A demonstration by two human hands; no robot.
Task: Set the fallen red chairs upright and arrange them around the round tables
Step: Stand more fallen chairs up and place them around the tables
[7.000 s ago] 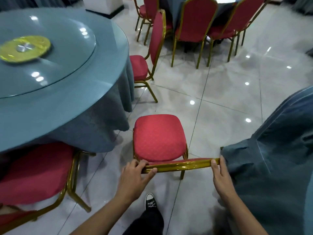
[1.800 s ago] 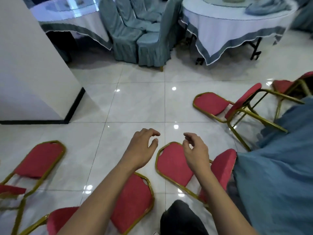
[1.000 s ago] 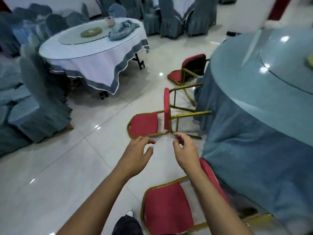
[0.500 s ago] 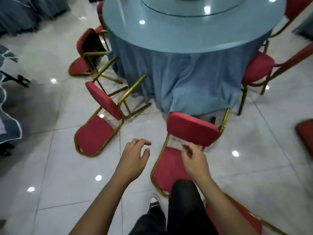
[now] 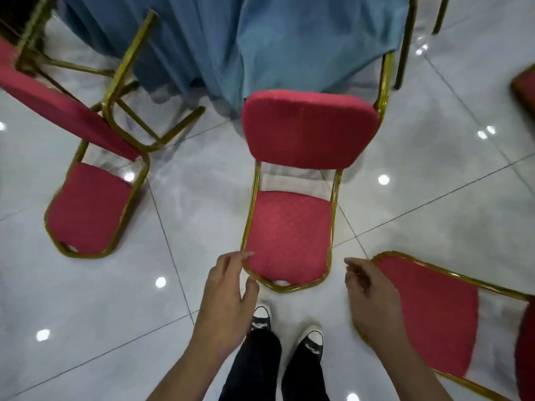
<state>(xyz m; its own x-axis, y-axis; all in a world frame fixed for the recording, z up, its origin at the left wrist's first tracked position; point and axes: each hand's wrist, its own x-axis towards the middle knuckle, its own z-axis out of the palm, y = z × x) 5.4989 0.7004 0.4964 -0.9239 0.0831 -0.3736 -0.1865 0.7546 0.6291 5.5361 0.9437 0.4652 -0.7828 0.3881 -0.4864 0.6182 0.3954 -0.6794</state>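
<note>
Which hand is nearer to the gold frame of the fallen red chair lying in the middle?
The left hand: its fingertips reach the left corner of the middle fallen red chair's gold frame. The right hand hovers apart from its right corner.

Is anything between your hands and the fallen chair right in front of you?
Nothing visible. The left hand is at the gold frame of the middle chair's backrest, fingers about touching its left edge. The right hand hovers beside the right edge, bare floor between. Another fallen chair lies just right of it.
</note>
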